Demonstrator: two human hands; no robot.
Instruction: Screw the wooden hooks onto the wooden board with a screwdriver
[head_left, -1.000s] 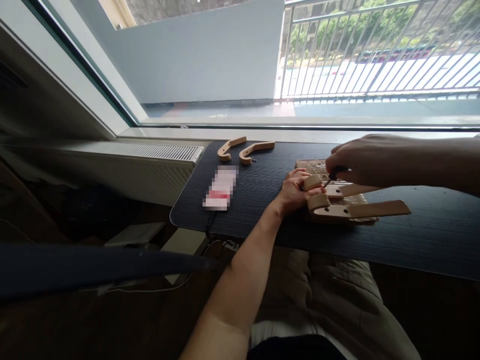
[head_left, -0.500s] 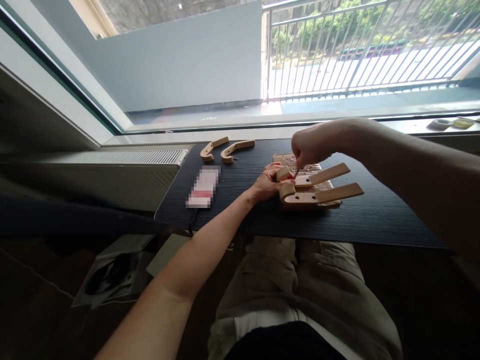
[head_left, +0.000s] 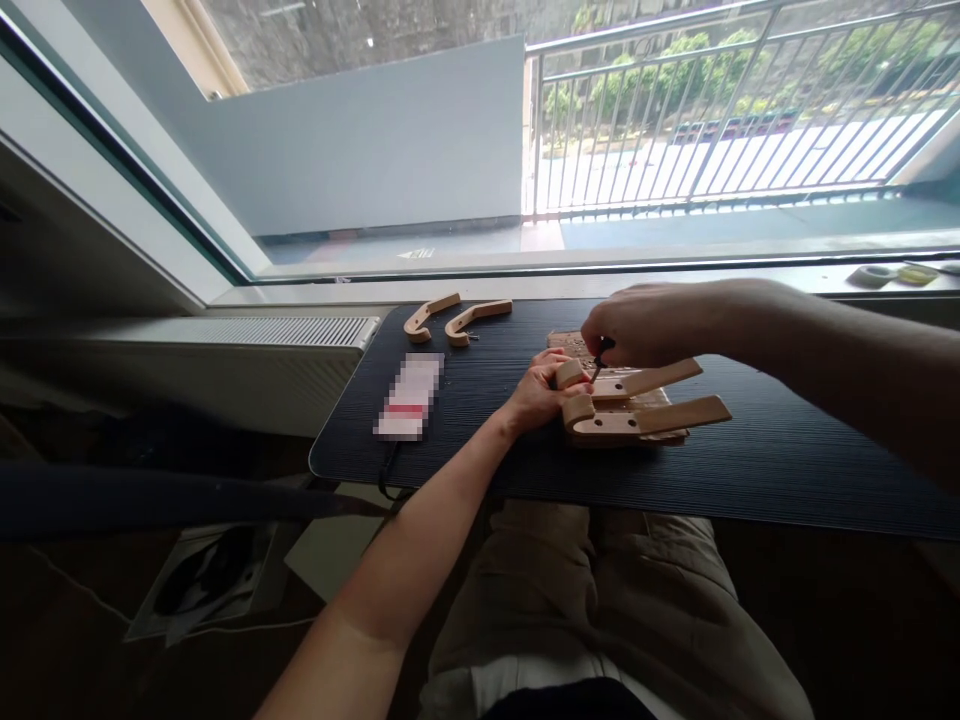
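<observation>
My right hand (head_left: 637,322) is closed round the dark handle of a screwdriver (head_left: 604,345). The shaft slants down to the farther of two curved wooden hooks (head_left: 660,377), near its bent end; the tip is hard to make out. My left hand (head_left: 537,394) grips that hook's bent end from the left, its fingers partly hidden behind the wood. A second wooden hook (head_left: 679,416) lies alongside, nearer to me, with two dark holes in its flat face. Both rest on a rough, brown wrapped-looking slab (head_left: 566,345).
Two more wooden hooks (head_left: 433,319) lie at the back left of the black table (head_left: 780,450). A blurred pale, flat item (head_left: 409,395) with a cord lies in front of them. Beyond are a radiator (head_left: 300,332) and a window sill with tape rolls (head_left: 874,276).
The whole view has shifted, so the table sits lower. My right hand has turned on the screwdriver, and its dark handle now shows. My left hand keeps its place on the hook.
</observation>
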